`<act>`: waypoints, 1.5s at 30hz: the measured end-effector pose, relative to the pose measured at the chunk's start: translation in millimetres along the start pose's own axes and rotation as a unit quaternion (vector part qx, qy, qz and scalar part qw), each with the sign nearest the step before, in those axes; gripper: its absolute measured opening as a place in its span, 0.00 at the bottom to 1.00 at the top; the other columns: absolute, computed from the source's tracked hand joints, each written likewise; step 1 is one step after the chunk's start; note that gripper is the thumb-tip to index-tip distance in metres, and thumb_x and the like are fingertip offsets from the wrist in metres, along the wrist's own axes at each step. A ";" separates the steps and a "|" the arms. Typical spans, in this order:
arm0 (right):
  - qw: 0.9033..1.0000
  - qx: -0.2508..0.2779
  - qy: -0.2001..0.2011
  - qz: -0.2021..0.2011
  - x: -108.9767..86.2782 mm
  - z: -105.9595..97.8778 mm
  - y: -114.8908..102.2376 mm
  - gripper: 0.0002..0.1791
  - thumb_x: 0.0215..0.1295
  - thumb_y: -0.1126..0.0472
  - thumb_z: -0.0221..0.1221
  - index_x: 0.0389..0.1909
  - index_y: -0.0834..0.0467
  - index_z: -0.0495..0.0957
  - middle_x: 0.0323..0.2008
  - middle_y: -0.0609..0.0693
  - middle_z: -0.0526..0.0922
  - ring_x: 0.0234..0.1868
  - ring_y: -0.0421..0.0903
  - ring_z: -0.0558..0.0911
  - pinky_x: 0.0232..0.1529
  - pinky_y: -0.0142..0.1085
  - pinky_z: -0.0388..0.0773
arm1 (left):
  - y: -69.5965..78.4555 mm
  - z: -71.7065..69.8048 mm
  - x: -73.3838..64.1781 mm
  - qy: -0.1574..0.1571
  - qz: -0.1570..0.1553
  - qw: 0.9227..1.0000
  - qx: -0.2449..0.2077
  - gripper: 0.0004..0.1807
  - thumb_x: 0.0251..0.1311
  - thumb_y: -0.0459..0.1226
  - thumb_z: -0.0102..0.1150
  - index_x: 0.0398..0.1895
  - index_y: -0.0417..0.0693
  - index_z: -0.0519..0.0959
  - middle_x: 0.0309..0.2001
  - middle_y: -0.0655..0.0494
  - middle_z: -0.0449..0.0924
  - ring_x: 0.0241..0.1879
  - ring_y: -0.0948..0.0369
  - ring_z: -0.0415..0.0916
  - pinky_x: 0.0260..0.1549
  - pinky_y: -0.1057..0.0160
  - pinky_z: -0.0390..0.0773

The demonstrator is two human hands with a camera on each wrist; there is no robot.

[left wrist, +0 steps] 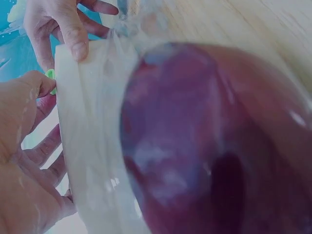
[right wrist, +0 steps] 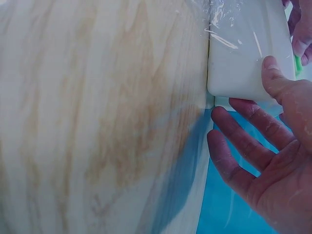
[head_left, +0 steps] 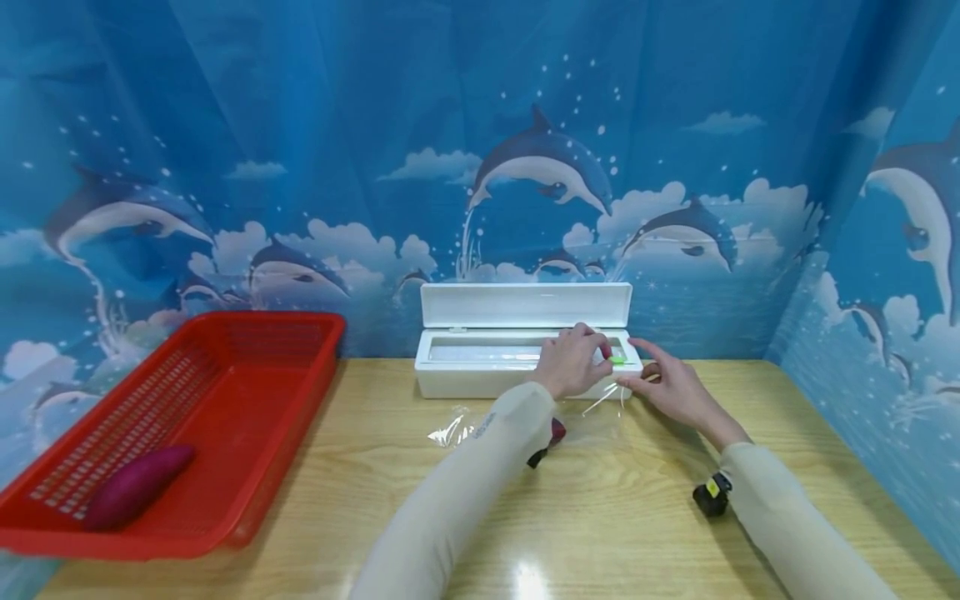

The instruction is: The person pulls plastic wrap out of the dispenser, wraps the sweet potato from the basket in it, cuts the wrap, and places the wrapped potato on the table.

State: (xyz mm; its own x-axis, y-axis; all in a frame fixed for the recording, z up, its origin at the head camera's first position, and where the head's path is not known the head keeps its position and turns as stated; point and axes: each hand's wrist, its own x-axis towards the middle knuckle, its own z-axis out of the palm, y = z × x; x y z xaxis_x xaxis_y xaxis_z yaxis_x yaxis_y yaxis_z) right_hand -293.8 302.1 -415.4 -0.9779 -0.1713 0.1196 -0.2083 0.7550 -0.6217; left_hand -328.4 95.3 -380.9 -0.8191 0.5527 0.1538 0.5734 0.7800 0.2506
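A white cling film dispenser (head_left: 465, 383) stands at the back of the table with its lid (head_left: 525, 305) raised. My left hand (head_left: 572, 360) pinches the small green slide cutter (head_left: 618, 360) near the dispenser's right end. My right hand (head_left: 675, 392) holds that end, its thumb on the front face and its index finger at the top corner; the other fingers curve loosely beside it. Clear film (head_left: 452, 431) hangs over the front onto the table. Beneath the film lies a purple sweet potato (left wrist: 180, 131), mostly hidden by my left forearm in the head view.
On the left a red plastic basket (head_left: 255, 417) holds another purple sweet potato (head_left: 138, 485). The wooden table (head_left: 600, 533) ends at a blue dolphin-print curtain (head_left: 360, 167) behind and on the right.
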 end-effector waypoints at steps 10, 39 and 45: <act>1.000 -0.009 0.005 0.006 -0.7 1.0 4.2 0.44 0.71 0.45 0.63 0.79 0.57 0.56 0.46 0.67 0.87 0.46 0.59 0.87 0.46 0.53 0.83 | -21.4 -7.8 -10.2 -0.012 0.011 1.000 -0.010 0.11 0.71 0.52 0.54 0.51 0.65 0.80 0.64 0.58 0.76 0.59 0.58 0.73 0.52 0.55 0.74; 1.000 -0.001 0.001 0.004 -0.7 3.0 2.2 0.45 0.71 0.44 0.62 0.80 0.58 0.53 0.47 0.67 0.87 0.47 0.61 0.88 0.51 0.58 0.82 | -48.5 -26.2 -36.9 -0.005 0.025 0.990 0.139 0.10 0.69 0.49 0.54 0.48 0.59 0.75 0.54 0.57 0.79 0.51 0.57 0.74 0.57 0.44 0.75; 1.000 0.013 -0.005 0.001 -2.3 2.4 1.6 0.46 0.71 0.45 0.62 0.81 0.58 0.52 0.44 0.64 0.87 0.42 0.56 0.89 0.47 0.55 0.83 | -62.0 -33.0 -49.2 -0.007 0.025 0.987 0.158 0.12 0.71 0.50 0.55 0.50 0.59 0.75 0.56 0.55 0.79 0.56 0.55 0.75 0.63 0.40 0.74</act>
State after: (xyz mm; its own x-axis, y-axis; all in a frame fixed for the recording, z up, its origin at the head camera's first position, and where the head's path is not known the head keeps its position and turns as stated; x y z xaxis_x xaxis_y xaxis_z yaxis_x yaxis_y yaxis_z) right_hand -291.8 302.2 -418.5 -0.9780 -0.1766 0.1106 -0.2059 0.7382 -0.6424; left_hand -324.3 10.0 -372.5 -0.7910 0.5943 0.1453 0.5912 0.8036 -0.0686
